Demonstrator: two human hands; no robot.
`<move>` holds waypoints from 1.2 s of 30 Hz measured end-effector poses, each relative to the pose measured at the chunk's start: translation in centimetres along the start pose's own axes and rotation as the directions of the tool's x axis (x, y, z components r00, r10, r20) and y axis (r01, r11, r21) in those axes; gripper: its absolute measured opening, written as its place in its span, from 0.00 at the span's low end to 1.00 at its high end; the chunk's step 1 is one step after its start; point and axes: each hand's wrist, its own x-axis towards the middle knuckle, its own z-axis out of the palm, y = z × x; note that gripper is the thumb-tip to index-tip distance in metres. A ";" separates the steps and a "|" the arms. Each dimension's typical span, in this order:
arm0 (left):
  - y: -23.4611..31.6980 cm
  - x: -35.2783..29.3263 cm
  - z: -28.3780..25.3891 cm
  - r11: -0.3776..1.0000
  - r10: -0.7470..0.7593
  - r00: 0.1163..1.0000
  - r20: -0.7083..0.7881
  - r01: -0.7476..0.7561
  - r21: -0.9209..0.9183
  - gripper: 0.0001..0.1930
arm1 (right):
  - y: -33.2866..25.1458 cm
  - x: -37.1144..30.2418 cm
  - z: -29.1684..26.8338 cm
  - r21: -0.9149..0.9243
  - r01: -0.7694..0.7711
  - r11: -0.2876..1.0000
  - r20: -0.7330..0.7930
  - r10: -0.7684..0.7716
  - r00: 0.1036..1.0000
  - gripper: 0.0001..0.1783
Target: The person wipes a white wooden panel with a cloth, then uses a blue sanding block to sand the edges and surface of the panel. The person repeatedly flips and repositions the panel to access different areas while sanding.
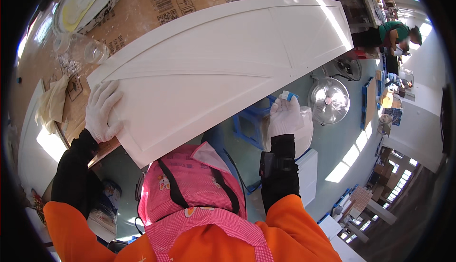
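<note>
A long white panel with raised trim strips and one curved long edge lies slanted across the worktable, its near edge overhanging. My left hand, in a white knit glove, grips the panel's left end, with fingers over the edge and thumb lower down. To the right, my right hand, gloved too, is closed around a small blue-and-white block. That block is just off the panel's near edge, and its exact kind is unclear. The right fingers partly cover it.
The brown paper-covered table bears a round tub with pale yellow residue, a clear plastic cup and cloths. Blue stool and silver fan stand right. A person in green is farther off.
</note>
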 end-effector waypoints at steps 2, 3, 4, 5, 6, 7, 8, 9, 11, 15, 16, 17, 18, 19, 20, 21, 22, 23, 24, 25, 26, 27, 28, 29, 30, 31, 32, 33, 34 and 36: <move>1.0 0.6 -0.8 1.000 0.002 1.000 0.014 -0.003 0.028 0.36 | -0.6 0.5 -0.8 0.029 -0.048 0.998 -0.090 0.050 0.995 0.18; 1.7 0.8 -1.3 0.998 -0.059 0.996 0.066 0.058 0.020 0.36 | -1.0 0.7 -0.6 0.063 -0.058 0.996 -0.092 0.064 0.994 0.18; 2.6 1.2 -2.0 0.992 -0.124 0.986 0.115 0.123 0.017 0.35 | -1.8 1.1 -0.1 0.092 -0.127 0.988 -0.045 0.132 0.990 0.18; 3.8 1.6 -2.6 0.993 -0.112 0.986 0.126 0.108 0.039 0.35 | -2.6 1.7 0.1 0.113 -0.190 0.975 0.001 0.191 0.982 0.19; 5.4 2.1 -2.9 0.985 -0.171 0.976 0.137 0.163 0.061 0.34 | -3.5 2.8 -0.1 0.137 -0.196 0.971 -0.005 0.198 0.980 0.19; 7.0 2.9 -3.0 0.972 -0.231 0.962 0.145 0.221 0.085 0.33 | -4.5 4.4 -0.2 0.157 -0.241 0.958 0.179 0.212 0.961 0.18; 9.1 3.8 -3.3 0.971 -0.231 0.960 0.159 0.216 0.108 0.33 | -5.5 6.0 -0.2 0.168 -0.296 0.940 0.362 0.220 0.906 0.18; 11.9 5.6 -2.9 0.969 -0.246 0.957 0.157 0.239 0.060 0.33 | -7.0 8.1 -0.5 0.179 -0.309 0.934 0.362 0.230 0.903 0.18; 17.3 10.4 -2.1 0.969 -0.243 0.955 0.168 0.247 -0.005 0.33 | -8.2 11.4 -1.7 0.089 -0.378 0.922 0.536 0.275 0.798 0.18; 25.6 20.1 3.2 0.962 -0.249 0.957 0.150 0.262 -0.075 0.41 | -9.3 14.0 -2.0 0.003 -0.533 0.846 0.624 0.415 0.662 0.19; 27.2 22.7 3.8 0.947 -0.286 0.936 0.203 0.308 -0.086 0.43 | -10.3 13.1 -0.4 -0.049 -0.517 0.855 0.551 0.455 0.700 0.23; 28.6 25.2 4.6 0.948 -0.280 0.938 0.202 0.304 -0.093 0.45 | -11.5 12.8 0.2 -0.055 -0.535 0.843 0.558 0.470 0.684 0.23; 29.9 27.3 5.7 0.948 -0.271 0.940 0.208 0.298 -0.111 0.48 | -12.5 12.6 0.2 -0.173 -0.481 0.860 0.592 0.481 0.647 0.23; 30.8 29.3 6.0 0.944 -0.291 0.932 0.214 0.316 -0.095 0.48 | -13.2 12.5 0.5 -0.281 -0.417 0.864 0.632 0.494 0.598 0.24; 31.8 31.4 6.5 0.958 -0.230 0.952 0.202 0.258 -0.125 0.48 | -14.2 12.5 0.5 -0.218 -0.502 0.837 0.656 0.507 0.559 0.26; 32.4 33.3 6.6 0.969 -0.171 0.968 0.185 0.199 -0.146 0.49 | -14.8 12.5 0.7 -0.223 -0.510 0.831 0.658 0.515 0.550 0.26; 32.7 35.0 6.7 0.968 -0.181 0.965 0.189 0.209 -0.141 0.49 | -15.2 12.5 0.8 -0.259 -0.497 0.828 0.653 0.529 0.542 0.26; 33.1 36.7 7.1 0.976 -0.144 0.975 0.168 0.168 -0.139 0.48 | -15.7 12.6 0.6 -0.294 -0.479 0.827 0.642 0.543 0.542 0.26; 33.2 38.1 7.4 0.983 -0.108 0.984 0.143 0.127 -0.130 0.47 | -15.9 12.7 0.6 -0.283 -0.503 0.816 0.647 0.550 0.528 0.24; 33.1 39.1 7.7 0.983 -0.112 0.983 0.143 0.131 -0.127 0.47 | -15.9 12.8 0.5 -0.285 -0.505 0.815 0.648 0.552 0.524 0.24; 33.0 40.0 8.1 0.988 -0.102 0.985 0.142 0.116 -0.097 0.46 | -16.1 12.8 0.4 -0.274 -0.525 0.806 0.631 0.563 0.534 0.24; 33.1 40.5 8.3 0.993 -0.091 0.986 0.143 0.101 -0.067 0.45 | -16.2 12.8 0.5 -0.262 -0.544 0.797 0.613 0.573 0.544 0.23; 33.2 40.6 8.3 0.993 -0.089 0.989 0.119 0.097 -0.061 0.44 | -16.3 12.7 0.7 -0.261 -0.546 0.796 0.613 0.574 0.543 0.23; 33.3 40.7 8.5 0.993 -0.086 0.989 0.123 0.095 -0.064 0.44 | -16.5 12.4 1.1 -0.245 -0.567 0.786 0.598 0.584 0.550 0.22; 33.3 40.7 8.6 0.992 -0.095 0.988 0.125 0.105 -0.073 0.45 | -16.7 12.2 1.3 -0.228 -0.589 0.775 0.582 0.593 0.556 0.21; 33.3 40.7 8.7 0.990 -0.104 0.986 0.128 0.115 -0.082 0.46 | -16.8 12.2 1.1 -0.225 -0.590 0.776 0.580 0.593 0.559 0.21; 33.4 40.8 8.6 0.990 -0.102 0.986 0.130 0.113 -0.084 0.46 | -16.9 12.2 1.0 -0.205 -0.612 0.764 0.614 0.587 0.527 0.21; 33.5 40.9 8.5 0.991 -0.098 0.985 0.140 0.109 -0.074 0.44 | -17.1 12.2 0.9 -0.187 -0.635 0.750 0.648 0.580 0.494 0.21; 33.5 41.0 8.5 0.992 -0.095 0.984 0.150 0.106 -0.063 0.43 | -17.2 12.1 1.0 -0.185 -0.635 0.750 0.646 0.579 0.496 0.21; 33.4 41.0 9.0 0.994 -0.088 0.982 0.164 0.098 -0.052 0.43 | -17.2 11.8 1.7 -0.189 -0.617 0.764 0.591 0.590 0.550 0.22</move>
